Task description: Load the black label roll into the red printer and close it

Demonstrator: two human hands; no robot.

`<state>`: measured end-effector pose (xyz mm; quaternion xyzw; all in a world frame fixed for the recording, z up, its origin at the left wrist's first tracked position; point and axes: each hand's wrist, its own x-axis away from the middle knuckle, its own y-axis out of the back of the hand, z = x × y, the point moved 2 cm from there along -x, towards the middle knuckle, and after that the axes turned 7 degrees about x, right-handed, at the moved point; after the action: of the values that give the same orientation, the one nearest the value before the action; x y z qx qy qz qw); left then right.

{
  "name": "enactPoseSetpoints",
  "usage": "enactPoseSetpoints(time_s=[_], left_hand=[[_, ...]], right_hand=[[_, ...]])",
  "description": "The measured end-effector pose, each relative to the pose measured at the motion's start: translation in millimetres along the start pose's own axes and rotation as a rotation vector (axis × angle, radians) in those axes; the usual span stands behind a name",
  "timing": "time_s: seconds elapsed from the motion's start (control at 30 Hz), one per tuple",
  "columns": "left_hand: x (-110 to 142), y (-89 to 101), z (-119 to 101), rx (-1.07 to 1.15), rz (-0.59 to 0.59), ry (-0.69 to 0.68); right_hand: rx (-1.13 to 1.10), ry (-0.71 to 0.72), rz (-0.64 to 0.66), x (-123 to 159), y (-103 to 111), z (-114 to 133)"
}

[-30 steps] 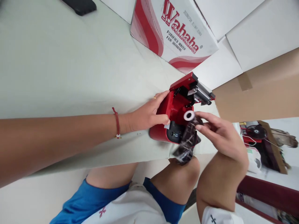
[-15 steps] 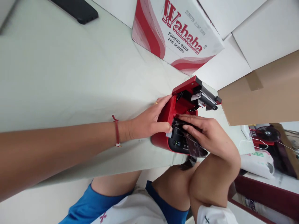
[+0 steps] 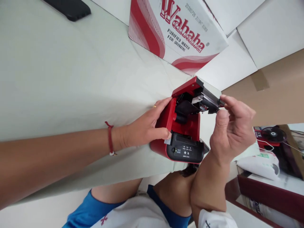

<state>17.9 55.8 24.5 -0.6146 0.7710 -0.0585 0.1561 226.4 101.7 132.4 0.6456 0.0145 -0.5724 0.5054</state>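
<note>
A red and black label printer (image 3: 166,152) stands near the table's front edge, its lid (image 3: 187,87) raised. My left hand (image 3: 149,123) grips the printer's left side, thumb at the front corner and fingers toward the back. With thumb and fingers, my right hand (image 3: 232,129) holds the free edge of the lid. Inside the bay, a dark film (image 3: 186,107) runs up from a dark roller toward the lid's mechanism. More dark film (image 3: 190,170) hangs below the printer's front, over my leg. The black front panel has small buttons and lights.
A Wahaha water carton (image 3: 180,34) stands behind the printer, among white boxes (image 3: 228,69) and a brown cardboard box (image 3: 273,95). A black object (image 3: 73,11) lies at the far left. At right are a small fan (image 3: 274,134), a white bag (image 3: 260,166) and a dark red shelf (image 3: 268,190).
My right hand has left the dark film at the front of the bay and moved up and right to the lid's edge. My left hand keeps its grip on the printer.
</note>
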Motion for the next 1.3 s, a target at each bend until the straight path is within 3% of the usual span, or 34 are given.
enactPoseSetpoints(time_s=[0.2,0.5,0.6,0.67,0.8,0.87,1.07,1.2,1.3], left_hand=[[-6.7,1.8,4.6,-0.059,0.000,-0.021],[-6.2,0.5,3.3,-0.086,-0.009,-0.016],[-7.4,0.0,2.8,-0.087,-0.013,-0.012],[-7.7,0.2,3.0,-0.089,-0.011,-0.029],[-4.6,1.5,3.9,-0.149,0.017,-0.092],[-1.9,2.4,4.5,-0.174,0.019,-0.114],[0.9,2.2,7.1,-0.118,-0.046,-0.109],[-2.1,5.5,-0.2,-0.122,-0.225,-0.092],[-9.7,9.4,-23.6,-0.261,-0.365,-0.127]], right_hand=[[0.247,0.241,0.205,-4.4,8.4,8.7],[0.273,0.301,0.127,-0.6,-2.8,-8.8],[0.242,0.314,0.138,-1.6,6.3,-7.6],[0.195,0.329,0.254,-3.6,23.6,-1.4],[-0.006,0.355,0.766,-4.1,64.9,18.1],[-0.109,0.416,0.894,-2.8,76.1,27.0],[-0.155,0.443,0.940,3.3,66.9,28.4],[-0.129,0.469,0.972,7.5,69.2,23.4],[-0.096,0.493,0.994,9.5,75.0,21.1]])
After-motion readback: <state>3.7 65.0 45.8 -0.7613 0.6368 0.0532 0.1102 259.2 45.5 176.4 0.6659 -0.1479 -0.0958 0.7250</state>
